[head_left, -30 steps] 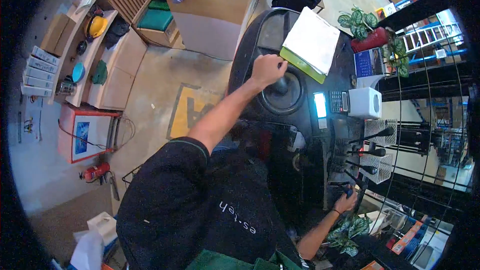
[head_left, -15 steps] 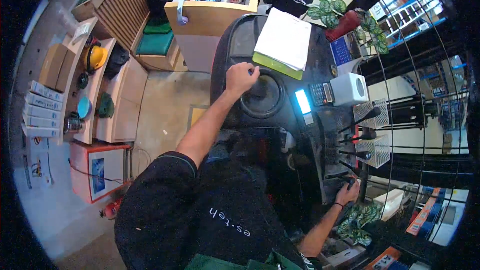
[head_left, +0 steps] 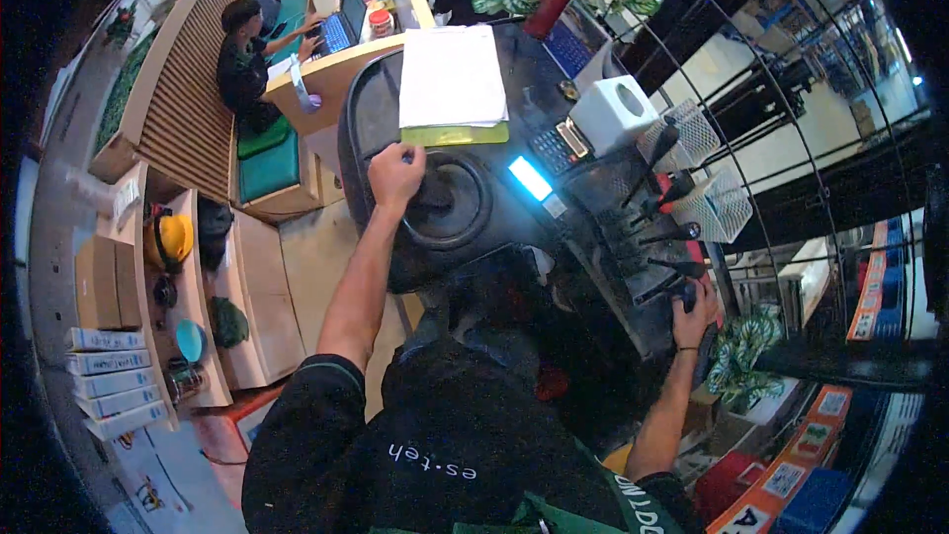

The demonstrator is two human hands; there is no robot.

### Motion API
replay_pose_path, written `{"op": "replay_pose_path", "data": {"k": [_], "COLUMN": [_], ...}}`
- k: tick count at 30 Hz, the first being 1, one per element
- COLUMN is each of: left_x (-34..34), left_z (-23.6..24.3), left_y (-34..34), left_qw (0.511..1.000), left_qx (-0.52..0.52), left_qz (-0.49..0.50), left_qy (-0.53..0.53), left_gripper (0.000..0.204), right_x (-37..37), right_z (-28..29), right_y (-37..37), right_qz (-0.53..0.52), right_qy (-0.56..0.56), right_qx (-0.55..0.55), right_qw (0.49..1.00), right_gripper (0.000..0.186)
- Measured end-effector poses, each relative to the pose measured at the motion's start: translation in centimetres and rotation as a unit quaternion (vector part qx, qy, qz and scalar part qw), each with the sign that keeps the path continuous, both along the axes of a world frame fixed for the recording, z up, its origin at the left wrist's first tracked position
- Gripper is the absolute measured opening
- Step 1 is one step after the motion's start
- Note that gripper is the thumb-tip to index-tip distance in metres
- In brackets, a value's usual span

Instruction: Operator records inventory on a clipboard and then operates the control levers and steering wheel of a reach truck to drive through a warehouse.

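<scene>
My left hand (head_left: 397,176) is closed round a knob (head_left: 407,155) at the left of a black steering wheel (head_left: 484,203). Only a bit of the dark knob shows past my fingers. To the right, my right hand (head_left: 698,309) is curled round the end of a black control lever (head_left: 684,291), beside a row of several similar levers (head_left: 682,232). Ahead of the wheel, a stack of white papers (head_left: 453,74) lies on a lime-green folder (head_left: 455,134). A lit display (head_left: 530,178) sits to the wheel's right.
By the display are a calculator (head_left: 560,146) and a white box (head_left: 613,114). Wire mesh baskets (head_left: 717,206) hang by black bars at right. A shelf with a yellow helmet (head_left: 170,241) stands left. A seated person (head_left: 247,64) works at a laptop beyond a wooden partition (head_left: 306,104).
My view has turned relative to the surroundings: the shelf and seating now appear lower, and the console further left. Both hands keep their holds on the steering knob and the lever.
</scene>
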State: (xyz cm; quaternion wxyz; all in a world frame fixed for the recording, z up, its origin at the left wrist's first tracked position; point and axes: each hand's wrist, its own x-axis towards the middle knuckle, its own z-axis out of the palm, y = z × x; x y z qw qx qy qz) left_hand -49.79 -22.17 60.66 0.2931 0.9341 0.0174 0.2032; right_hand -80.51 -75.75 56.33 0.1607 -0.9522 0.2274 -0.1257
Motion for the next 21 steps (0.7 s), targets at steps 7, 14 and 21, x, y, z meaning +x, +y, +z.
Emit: {"op": "replay_pose_path", "data": {"k": [7,14,21], "left_x": [0.6,0.9,-10.3], "left_z": [-0.4,0.3,0.7], "left_y": [-0.3,-0.8,-2.4], "left_qw": [0.999,0.999,0.993], "left_qx": [0.029,0.027,0.057], "left_qz": [0.013,0.031,-0.099], "left_qy": [-0.001,0.000,0.022], "left_gripper": [0.031,0.033,0.024], "right_x": [-0.3,0.1,3.2], "right_z": [0.4,1.6,2.4], "right_y": [0.8,0.3,1.6], "right_qz": [-0.042,-0.035,-0.041], "right_qy": [0.026,0.033,-0.003], "right_qx": [-0.011,-0.019,-0.019], "right_qw": [0.999,0.999,0.999], "right_gripper": [0.058,0.060,0.072]}}
